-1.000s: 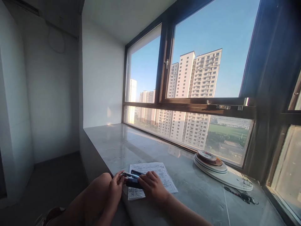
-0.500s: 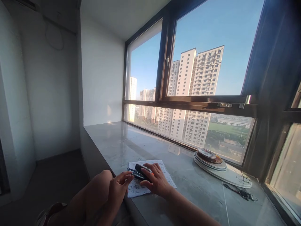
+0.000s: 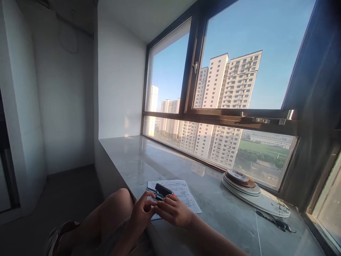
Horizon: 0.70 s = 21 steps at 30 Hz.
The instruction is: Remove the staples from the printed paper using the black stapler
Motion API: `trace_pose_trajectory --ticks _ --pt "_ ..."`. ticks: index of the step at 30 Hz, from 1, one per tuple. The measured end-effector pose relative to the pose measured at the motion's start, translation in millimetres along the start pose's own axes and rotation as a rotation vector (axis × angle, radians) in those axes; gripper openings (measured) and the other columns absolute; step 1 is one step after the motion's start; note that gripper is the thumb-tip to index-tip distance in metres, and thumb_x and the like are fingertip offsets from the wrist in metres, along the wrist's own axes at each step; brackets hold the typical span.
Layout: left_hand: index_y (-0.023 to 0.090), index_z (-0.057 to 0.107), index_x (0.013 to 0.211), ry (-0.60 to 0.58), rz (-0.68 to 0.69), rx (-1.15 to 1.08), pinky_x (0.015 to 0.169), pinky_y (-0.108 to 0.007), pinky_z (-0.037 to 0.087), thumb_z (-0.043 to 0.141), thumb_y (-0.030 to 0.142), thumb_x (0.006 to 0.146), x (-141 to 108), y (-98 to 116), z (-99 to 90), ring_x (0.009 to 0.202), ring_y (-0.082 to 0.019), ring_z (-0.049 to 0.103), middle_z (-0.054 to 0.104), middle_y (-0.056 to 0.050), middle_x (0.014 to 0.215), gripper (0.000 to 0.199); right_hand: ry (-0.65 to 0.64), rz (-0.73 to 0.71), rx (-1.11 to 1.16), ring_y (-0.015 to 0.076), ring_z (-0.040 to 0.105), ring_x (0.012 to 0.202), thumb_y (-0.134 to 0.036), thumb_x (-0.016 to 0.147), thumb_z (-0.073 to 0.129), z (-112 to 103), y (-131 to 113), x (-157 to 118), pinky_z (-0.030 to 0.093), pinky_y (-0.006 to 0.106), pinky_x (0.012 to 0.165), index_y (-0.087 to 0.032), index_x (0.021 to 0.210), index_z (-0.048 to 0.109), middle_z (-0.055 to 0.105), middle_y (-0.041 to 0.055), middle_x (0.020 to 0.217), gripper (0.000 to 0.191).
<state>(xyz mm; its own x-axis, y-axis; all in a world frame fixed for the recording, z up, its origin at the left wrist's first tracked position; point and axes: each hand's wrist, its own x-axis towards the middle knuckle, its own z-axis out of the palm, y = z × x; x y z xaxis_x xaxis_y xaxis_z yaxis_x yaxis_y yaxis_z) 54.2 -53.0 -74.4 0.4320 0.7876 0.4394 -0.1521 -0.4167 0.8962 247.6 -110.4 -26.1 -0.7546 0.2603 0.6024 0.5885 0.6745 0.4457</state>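
Note:
A black stapler-like object [image 3: 164,190] with its top raised lies on printed white paper [image 3: 183,192] near the front edge of the sill. My left hand [image 3: 141,212] is beside its near end, thumb and fingers pinched together; what they hold is too small to name. Close against it is my right hand [image 3: 174,212], fingers bent and pressed together at the left fingertips, in front of the black object. Whatever lies between the right fingers is hidden.
Stacked plates [image 3: 241,183] rest on a large white oval plate [image 3: 275,206] at the right, by the window. Nearer me lie keys or a dark strap with rings [image 3: 279,224]. The grey sill [image 3: 128,153] runs along the window [image 3: 239,35]; my knee [image 3: 119,202] is below its edge.
My right hand has come off the black object and moved nearer, to my left fingertips. The black object's top now shows raised. The view has shifted slightly.

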Motion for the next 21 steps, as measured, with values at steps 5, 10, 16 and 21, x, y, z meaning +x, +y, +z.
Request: trace_pose_trajectory --ticks 5,10,16,21 --pt "0.023 0.051 0.098 0.101 0.074 0.083 0.044 -0.02 0.032 0.057 0.048 0.095 -0.4 0.5 -4.6 0.044 -0.008 0.044 0.069 0.0 0.078 0.026 0.115 0.331 0.012 0.0177 0.06 0.083 -0.018 0.099 0.054 -2.2 22.2 -7.9 0.046 0.034 0.077 -0.021 0.105 0.068 0.072 0.0071 0.101 0.016" --pt "0.022 0.056 0.086 0.219 0.114 0.302 0.053 -0.021 0.037 0.046 0.045 0.101 2.3 -11.2 -7.9 0.053 -0.012 0.053 0.055 0.004 0.058 0.03 -0.03 1.044 0.03 0.0232 0.066 0.087 -0.027 0.093 0.062 9.7 92.0 -18.0 0.046 0.032 0.076 -0.021 0.08 0.074 0.074 0.0089 0.089 0.018" --pt "0.021 0.056 0.082 0.218 0.12 0.348 0.054 -0.022 0.039 0.044 0.045 0.101 -0.3 -11.4 -7.5 0.053 -0.013 0.054 0.053 0.004 0.058 0.033 -0.322 1.351 0.064 0.0236 0.071 0.077 -0.026 0.084 0.072 41.7 144.5 -38.4 0.044 0.027 0.065 -0.016 0.081 0.079 0.077 0.0115 0.081 0.012" --pt "0.022 0.057 0.082 0.23 0.106 0.33 0.055 -0.022 0.04 0.042 0.045 0.102 -2.7 -6.8 -9.5 0.055 -0.014 0.055 0.054 0.003 0.06 0.034 -0.402 1.364 0.062 0.0248 0.071 0.082 -0.023 0.081 0.074 48.1 146.2 -49.0 0.045 0.027 0.066 -0.015 0.076 0.078 0.077 0.0136 0.087 0.01"
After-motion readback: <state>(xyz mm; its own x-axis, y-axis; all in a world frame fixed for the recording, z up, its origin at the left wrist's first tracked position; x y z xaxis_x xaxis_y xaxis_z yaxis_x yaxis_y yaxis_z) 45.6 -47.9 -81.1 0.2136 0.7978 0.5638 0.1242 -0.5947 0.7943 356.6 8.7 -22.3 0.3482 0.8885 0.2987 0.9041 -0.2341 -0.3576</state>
